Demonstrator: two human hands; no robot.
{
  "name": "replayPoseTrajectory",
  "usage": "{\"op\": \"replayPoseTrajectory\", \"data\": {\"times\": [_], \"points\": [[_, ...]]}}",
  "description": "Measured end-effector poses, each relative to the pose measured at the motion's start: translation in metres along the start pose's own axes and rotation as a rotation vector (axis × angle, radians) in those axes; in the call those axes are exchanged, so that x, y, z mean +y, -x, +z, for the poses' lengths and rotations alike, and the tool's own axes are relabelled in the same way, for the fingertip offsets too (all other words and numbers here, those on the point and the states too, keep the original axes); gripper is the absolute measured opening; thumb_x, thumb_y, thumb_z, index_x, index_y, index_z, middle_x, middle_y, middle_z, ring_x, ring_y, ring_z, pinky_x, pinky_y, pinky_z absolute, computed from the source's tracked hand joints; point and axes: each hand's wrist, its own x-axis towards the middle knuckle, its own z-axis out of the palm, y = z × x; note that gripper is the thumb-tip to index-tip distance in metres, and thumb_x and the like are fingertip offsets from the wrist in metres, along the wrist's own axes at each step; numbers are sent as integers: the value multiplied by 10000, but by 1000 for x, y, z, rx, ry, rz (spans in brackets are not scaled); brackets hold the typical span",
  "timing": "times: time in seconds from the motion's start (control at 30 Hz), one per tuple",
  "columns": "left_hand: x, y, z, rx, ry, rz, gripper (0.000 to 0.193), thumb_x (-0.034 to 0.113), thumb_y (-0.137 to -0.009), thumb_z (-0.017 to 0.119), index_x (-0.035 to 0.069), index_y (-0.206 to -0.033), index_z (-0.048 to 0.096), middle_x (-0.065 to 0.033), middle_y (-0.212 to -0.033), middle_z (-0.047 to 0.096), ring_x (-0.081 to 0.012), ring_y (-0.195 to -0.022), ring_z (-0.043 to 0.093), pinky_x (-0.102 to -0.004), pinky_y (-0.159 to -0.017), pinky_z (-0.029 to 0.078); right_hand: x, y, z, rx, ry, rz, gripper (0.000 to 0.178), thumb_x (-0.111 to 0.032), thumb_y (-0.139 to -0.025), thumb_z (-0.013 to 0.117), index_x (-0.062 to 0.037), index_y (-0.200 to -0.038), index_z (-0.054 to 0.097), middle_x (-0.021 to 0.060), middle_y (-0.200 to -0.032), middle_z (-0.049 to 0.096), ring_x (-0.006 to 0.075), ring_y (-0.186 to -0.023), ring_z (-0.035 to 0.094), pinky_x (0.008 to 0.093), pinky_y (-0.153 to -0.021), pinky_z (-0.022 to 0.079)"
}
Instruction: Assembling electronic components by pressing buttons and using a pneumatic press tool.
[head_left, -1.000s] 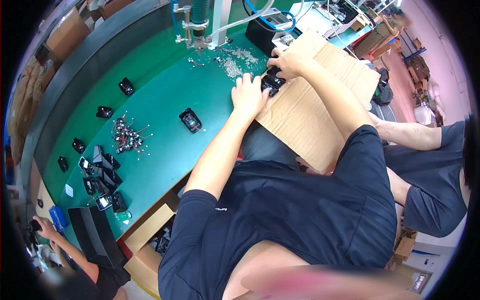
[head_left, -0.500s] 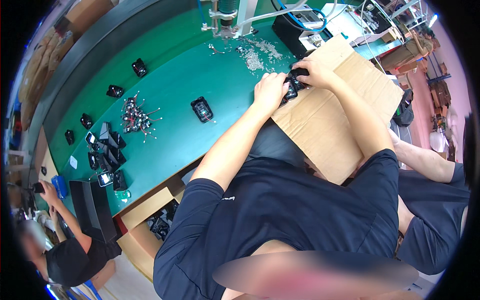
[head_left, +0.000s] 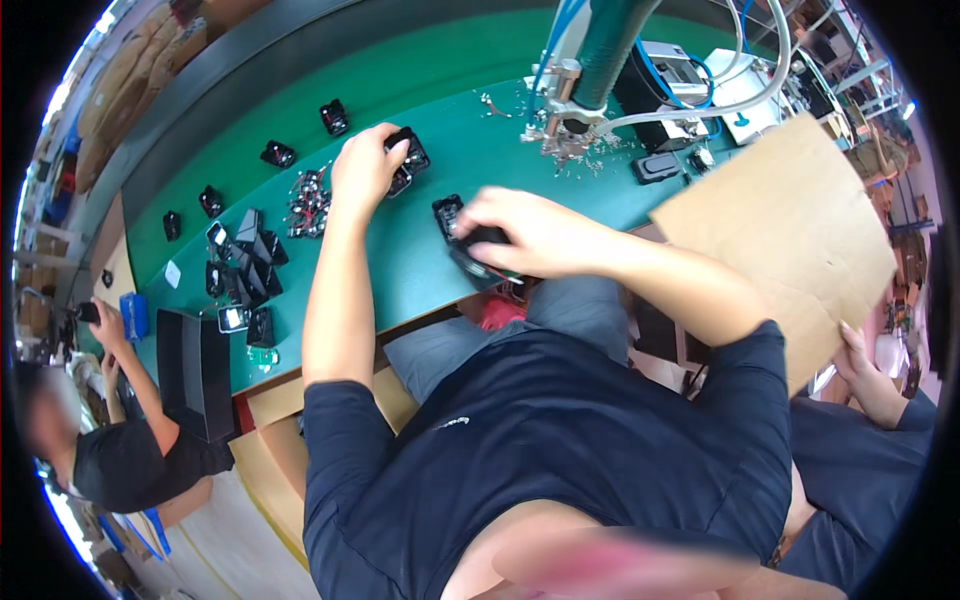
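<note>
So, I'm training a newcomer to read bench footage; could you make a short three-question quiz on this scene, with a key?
1. Which of the camera wearer's hands is nearer the wire pile?
2. True or false: another person's hand is at the edge of the cardboard sheet.
3. The wearer's right hand is at: (a) a blue box, (b) black housings, (c) a white card.

Key:
1. The left hand.
2. True.
3. b.
</note>
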Motion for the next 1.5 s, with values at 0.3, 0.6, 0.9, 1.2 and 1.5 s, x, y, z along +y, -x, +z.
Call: {"op": "replayPoseTrajectory", "data": {"times": [0.3, 0.6, 0.9, 1.2, 1.5], "points": [[-47, -18, 15, -110, -175, -72, 318, 298, -916, 722, 115, -1174, 743, -173, -1097, 744, -384, -1084, 689, -492, -932, 543, 70, -156, 50, 384, 559, 705, 303, -224, -986, 549, -100, -1231, 680, 140, -1340, 565, 378, -1245, 533, 566, -914, 534], [-64, -12, 31, 133, -272, 56, 466, 472, -916, 715, 171, -1272, 702, -103, -1223, 666, -347, -1189, 603, -493, -949, 536, 46, -103, 40, 489, 606, 111, 321, -126, -934, 642, -83, -1253, 633, 145, -1371, 593, 371, -1198, 611, 456, -971, 548], [14, 125, 24, -175, 91, 259, 1111, 306, -655, 940, 118, -1586, 364, -146, -1576, 387, -350, -1466, 354, -503, -1187, 294, 32, 8, -45, 966, 220, -17, 185, -134, -950, 693, -33, -1105, 707, 115, -1010, 737, 226, -899, 738, 354, -758, 593], [26, 99, 71, -40, 183, 258, 917, 335, -716, 914, 74, -1479, 479, -157, -1374, 540, -349, -1285, 529, -490, -1091, 367, -1, -99, -130, 1162, -362, 27, 594, -374, -1002, 687, 20, -1398, 484, 128, -1112, 655, 158, -827, 646, 303, -818, 537], [36, 113, 78, 73, 336, 239, 782, 264, -721, 927, 67, -1382, 558, -138, -1320, 598, -332, -1252, 577, -433, -1064, 450, -38, -68, -99, 1005, -790, -209, 418, -445, -1076, 533, -34, -1049, 601, 52, -848, 643, 116, -713, 586, 254, -664, 481]]}}
